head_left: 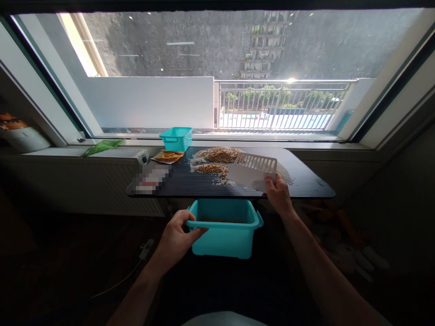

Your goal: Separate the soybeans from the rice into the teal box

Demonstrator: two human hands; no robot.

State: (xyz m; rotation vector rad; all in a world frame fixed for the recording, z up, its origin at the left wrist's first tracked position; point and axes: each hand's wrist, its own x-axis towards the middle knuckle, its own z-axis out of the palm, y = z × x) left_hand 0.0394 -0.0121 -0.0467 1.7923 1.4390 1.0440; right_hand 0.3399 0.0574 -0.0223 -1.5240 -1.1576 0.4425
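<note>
My left hand (181, 233) is closed on the left rim of a turquoise plastic bin (222, 242) below the table's front edge. Small dark grains lie at the bottom of this bin. In my right hand (280, 192) is a white slotted scoop (249, 174), tilted over the right front of the tabletop. Beside the scoop lie a pile of tan beans or grains (220, 155), a smaller pile of yellowish beans (212, 168) and white rice-like grains (283, 174). The scoop hides part of these piles.
The dark table (183, 183) stands against the windowsill. A smaller turquoise basket (176, 139), a printed packet (169, 156) and a blurred-out flat item (152, 179) are on its left side. A radiator (102, 181) with a green cloth (105, 147) stands left. A power strip (147, 249) lies lower left.
</note>
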